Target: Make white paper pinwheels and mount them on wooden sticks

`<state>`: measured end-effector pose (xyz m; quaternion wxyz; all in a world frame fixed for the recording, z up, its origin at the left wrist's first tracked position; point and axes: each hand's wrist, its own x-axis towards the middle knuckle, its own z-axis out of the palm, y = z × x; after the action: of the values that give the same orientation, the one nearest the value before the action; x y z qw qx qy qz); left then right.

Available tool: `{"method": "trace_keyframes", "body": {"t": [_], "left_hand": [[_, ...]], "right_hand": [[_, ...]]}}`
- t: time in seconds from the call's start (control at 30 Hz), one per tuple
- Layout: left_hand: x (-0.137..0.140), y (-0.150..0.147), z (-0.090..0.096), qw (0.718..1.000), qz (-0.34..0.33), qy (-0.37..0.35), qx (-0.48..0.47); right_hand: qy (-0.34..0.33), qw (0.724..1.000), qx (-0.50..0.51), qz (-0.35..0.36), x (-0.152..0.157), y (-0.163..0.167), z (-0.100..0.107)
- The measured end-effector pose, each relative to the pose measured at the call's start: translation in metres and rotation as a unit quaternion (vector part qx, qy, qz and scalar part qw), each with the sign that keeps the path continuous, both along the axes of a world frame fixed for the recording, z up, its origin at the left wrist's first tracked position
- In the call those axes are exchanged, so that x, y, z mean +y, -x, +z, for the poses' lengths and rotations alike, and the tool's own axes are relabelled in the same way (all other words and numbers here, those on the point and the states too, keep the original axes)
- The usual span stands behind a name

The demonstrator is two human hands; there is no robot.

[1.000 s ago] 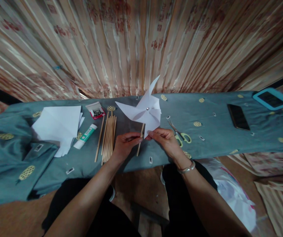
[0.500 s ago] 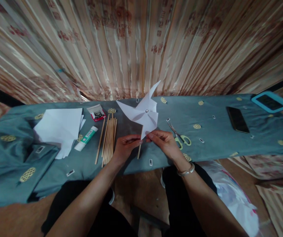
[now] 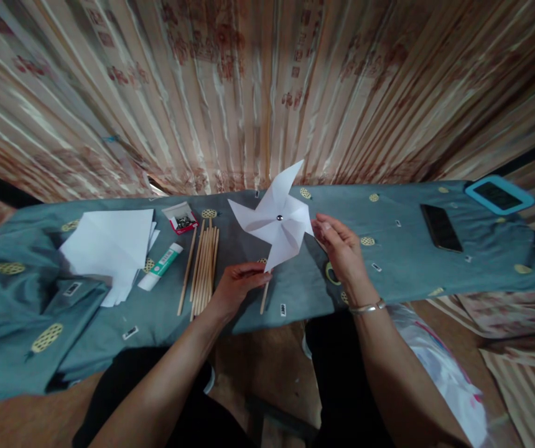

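A white paper pinwheel [image 3: 282,231] with a silver pin at its centre is held up over the table. Its wooden stick [image 3: 264,298] shows below the paper. My left hand [image 3: 239,283] is closed around the stick, just under the lowest blade. At the right-hand blade, the bent fingers of my right hand [image 3: 338,246] pinch the paper edge; their tips are partly hidden. Behind that hand lie the scissors [image 3: 331,274], of which only part of the green handle shows.
Several wooden sticks [image 3: 205,267] lie left of my left hand. Beyond them are a glue stick [image 3: 160,267], a small box of pins [image 3: 181,219] and white paper sheets [image 3: 113,239]. A phone [image 3: 441,228] and a blue-framed device [image 3: 501,194] lie far right on the cloth-covered table [image 3: 402,261].
My right hand has moved from the stick up and right to a blade. The pinwheel's blades have turned, and its face points more toward me. My left hand keeps its grip.
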<state>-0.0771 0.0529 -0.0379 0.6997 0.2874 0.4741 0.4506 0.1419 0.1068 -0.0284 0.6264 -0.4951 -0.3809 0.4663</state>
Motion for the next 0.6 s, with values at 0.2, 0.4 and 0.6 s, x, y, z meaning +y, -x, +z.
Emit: {"method": "trace_keyframes", "body": {"t": [0.2, 0.4, 0.6], "left_hand": [[0.0003, 0.0, -0.0019, 1.0, -0.002, -0.006, 0.008], [0.0, 0.0008, 0.0019, 0.999, 0.007, -0.035, 0.014], [0.0009, -0.0002, 0.001, 0.998, 0.038, -0.039, 0.016]], "right_hand": [[-0.002, 1.0, -0.008, 0.027, -0.0005, 0.0036, 0.0008], [0.011, 1.0, -0.004, 0.006, -0.0032, 0.0059, 0.0005], [0.032, 0.999, -0.015, 0.035, -0.0085, 0.0092, 0.0016]]}}
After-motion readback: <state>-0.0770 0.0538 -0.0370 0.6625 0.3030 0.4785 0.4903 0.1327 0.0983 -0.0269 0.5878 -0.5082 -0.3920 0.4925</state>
